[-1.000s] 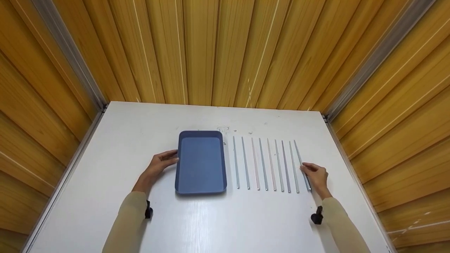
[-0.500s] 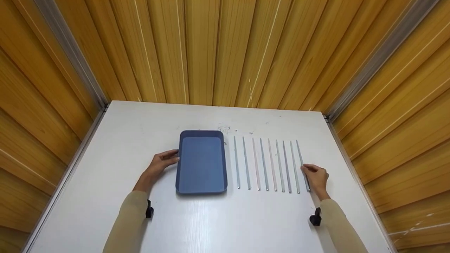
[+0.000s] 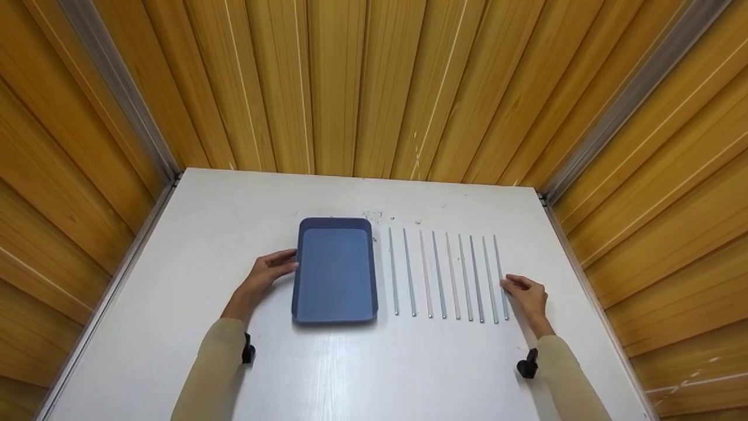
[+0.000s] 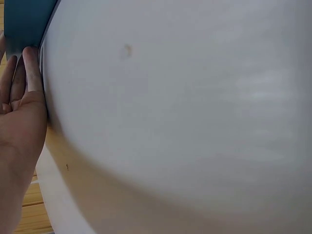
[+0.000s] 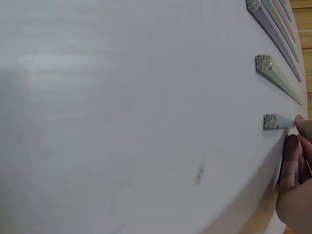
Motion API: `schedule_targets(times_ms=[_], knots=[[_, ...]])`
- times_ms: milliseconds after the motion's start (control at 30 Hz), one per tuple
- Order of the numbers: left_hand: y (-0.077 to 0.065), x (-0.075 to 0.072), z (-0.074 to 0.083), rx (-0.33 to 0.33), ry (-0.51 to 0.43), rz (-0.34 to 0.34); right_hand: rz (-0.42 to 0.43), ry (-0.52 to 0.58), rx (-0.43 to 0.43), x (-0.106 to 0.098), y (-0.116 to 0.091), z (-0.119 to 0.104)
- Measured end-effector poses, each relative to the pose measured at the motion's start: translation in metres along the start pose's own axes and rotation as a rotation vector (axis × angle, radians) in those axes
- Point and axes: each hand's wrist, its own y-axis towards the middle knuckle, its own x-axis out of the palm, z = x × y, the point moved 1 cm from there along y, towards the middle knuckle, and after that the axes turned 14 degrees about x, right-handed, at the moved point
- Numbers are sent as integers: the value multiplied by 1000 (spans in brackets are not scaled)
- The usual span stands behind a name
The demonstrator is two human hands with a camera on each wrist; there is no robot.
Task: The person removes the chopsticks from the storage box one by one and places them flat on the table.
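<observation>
A blue rectangular tray [image 3: 335,278] stands on the white table with nothing in it. My left hand [image 3: 264,273] rests its straight fingertips and thumb against the tray's left wall; the left wrist view has the fingers [image 4: 32,73] right at the wall. To the right of the tray lies a row of several pastel chopsticks with silver patterned ends. At the row's right end is a light-blue chopstick [image 3: 498,262], lying on the table. My right hand [image 3: 529,297] pinches it around mid-length between thumb and fingers. Its silver end [image 5: 270,122] points toward me.
A pale green chopstick [image 3: 489,275] lies just left of the light-blue one, close alongside. Yellow wood-look panels [image 3: 333,88] rise behind the table [image 3: 374,374] and at both sides. Each wrist carries a small black camera, such as the right one [image 3: 527,365].
The near end of the light-blue chopstick has swung left, so it now lies nearly parallel to its neighbours. My right hand has shifted slightly toward me; my left hand and the tray stay put.
</observation>
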Motion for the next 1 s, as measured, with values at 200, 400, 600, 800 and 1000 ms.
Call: schedule_targets(times_ms=[200,400,600,800,1000], knots=[[0,-2,-1,8,7,-18,-154,160,56,-9,2,8],[-1,-3,-2,9,-11,-20,-293,181,80,-17,5,11],[3,-6,0,-6,-19,-19,-453,308,124,-24,10,2],[12,-6,8,-33,-66,-48,-304,147,-15,-34,12,-15],[22,-6,23,-30,-11,-98,-87,-145,-168,-44,18,-38]])
